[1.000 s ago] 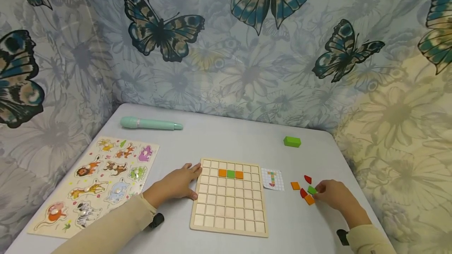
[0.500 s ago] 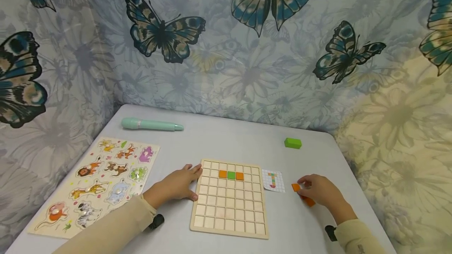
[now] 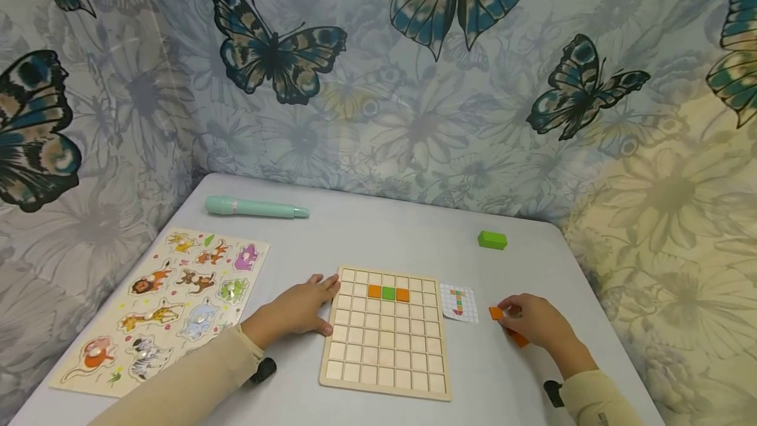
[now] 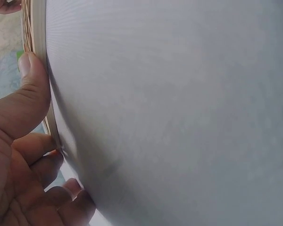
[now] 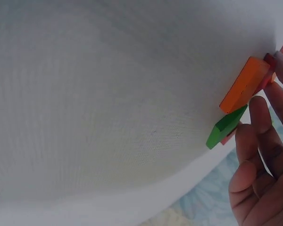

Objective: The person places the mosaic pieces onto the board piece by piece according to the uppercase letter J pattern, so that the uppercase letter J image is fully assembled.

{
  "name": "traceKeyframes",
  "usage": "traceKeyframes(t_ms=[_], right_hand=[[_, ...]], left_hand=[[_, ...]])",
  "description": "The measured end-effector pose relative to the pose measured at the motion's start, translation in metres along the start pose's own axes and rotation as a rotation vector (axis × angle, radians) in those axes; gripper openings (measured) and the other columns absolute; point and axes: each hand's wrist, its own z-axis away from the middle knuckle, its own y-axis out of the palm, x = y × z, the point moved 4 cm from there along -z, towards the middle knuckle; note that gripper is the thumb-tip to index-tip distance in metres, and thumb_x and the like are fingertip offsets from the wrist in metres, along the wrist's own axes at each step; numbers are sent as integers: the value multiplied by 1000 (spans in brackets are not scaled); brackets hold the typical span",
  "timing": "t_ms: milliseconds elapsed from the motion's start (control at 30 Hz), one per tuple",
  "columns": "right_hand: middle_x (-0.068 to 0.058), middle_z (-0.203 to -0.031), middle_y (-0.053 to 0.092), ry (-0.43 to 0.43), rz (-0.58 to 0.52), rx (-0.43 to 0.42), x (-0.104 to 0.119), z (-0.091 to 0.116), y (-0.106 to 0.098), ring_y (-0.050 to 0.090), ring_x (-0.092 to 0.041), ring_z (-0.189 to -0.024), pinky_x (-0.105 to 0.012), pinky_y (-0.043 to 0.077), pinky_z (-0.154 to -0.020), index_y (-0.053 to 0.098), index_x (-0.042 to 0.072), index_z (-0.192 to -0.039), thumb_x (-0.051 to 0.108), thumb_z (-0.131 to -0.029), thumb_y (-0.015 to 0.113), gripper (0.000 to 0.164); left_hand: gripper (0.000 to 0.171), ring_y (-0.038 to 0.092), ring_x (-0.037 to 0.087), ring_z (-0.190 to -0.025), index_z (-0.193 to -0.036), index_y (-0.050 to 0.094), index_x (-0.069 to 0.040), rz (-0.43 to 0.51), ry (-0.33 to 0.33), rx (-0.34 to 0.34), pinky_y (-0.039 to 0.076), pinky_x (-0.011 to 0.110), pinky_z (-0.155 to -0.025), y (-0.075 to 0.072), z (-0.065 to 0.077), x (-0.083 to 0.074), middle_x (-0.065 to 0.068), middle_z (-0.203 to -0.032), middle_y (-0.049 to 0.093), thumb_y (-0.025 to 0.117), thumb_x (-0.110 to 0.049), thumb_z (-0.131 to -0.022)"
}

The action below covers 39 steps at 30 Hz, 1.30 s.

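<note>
My left hand rests at the left edge of a wooden grid board, its thumb and fingers spread and touching the frame. Two orange tiles with a green tile between them lie in one row of the board. Right of the board, my right hand pinches an orange tile between thumb and index finger. Under that hand, the right wrist view has another orange tile, a green tile and a red piece lying close together. From the head, the hand covers most of these pieces.
A pattern card lies against the board's right side. Farther back are a green block and a mint-green pen-shaped device. An animal puzzle board lies at the left, partly under my left sleeve. Patterned fabric walls enclose the table.
My right hand has left the green tile and moved left to the orange tile, holding still there over the last half second. My left hand stays at the board's edge.
</note>
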Motion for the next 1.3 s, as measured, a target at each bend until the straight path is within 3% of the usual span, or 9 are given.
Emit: traceKeyframes(t_ms=[167,267,467,600,700,833,1000,1300], right_hand=[[-1,-89,63,5,-2,-33,4,1,-4,57,-19,-78,-40,51,-67,73,7,-99,29,-82,78,28],[0,-85,62,-2,-29,-49,20,0,-1,55,-16,-69,-35,48,-60,74,7,-101,30,-82,79,30],[6,-80,59,-112,-16,-68,97,-15,21,50,-13,-70,-30,45,-59,76,12,-96,29,-79,82,24],[10,-79,58,-274,40,-63,149,-23,42,51,-9,-71,-29,47,-64,75,14,-90,31,-79,82,22],[11,-79,60,-389,51,-70,171,-22,50,54,-6,-70,-28,49,-64,73,16,-83,26,-82,80,13],[11,-78,60,-362,14,-44,177,-20,53,54,-8,-70,-29,49,-64,70,18,-80,22,-81,79,10],[9,-81,58,-273,-65,-37,170,-23,51,52,-11,-72,-32,48,-67,69,15,-88,25,-78,84,20],[13,-89,62,-406,-6,-52,176,-29,57,55,-6,-79,-28,50,-70,77,17,-96,25,-83,78,15]], left_hand=[[95,24,39,-143,-149,39,-2,18,-3,9,32,52,-108,-1,1,-2,9,-157,29,82,-41,-73],[95,24,39,-143,-149,39,-3,9,-6,12,32,51,-109,-2,1,-2,8,-157,29,82,-41,-74],[94,24,38,-143,-149,40,-3,15,-8,12,33,51,-108,-4,2,-4,8,-157,30,82,-40,-73],[94,23,38,-143,-149,39,-3,28,-5,9,32,51,-109,-2,1,-2,8,-158,29,81,-40,-74],[94,23,38,-143,-150,39,-4,31,-4,8,32,51,-109,2,0,-2,8,-158,28,81,-41,-74],[94,23,38,-143,-150,38,-4,24,1,11,31,51,-109,2,0,-2,7,-158,27,80,-41,-75],[95,24,37,-143,-150,39,-4,-2,-11,11,33,50,-108,-3,0,-1,7,-158,28,81,-41,-74],[95,24,37,-143,-149,39,-3,10,2,5,33,51,-108,-1,0,2,8,-158,28,81,-42,-74]])
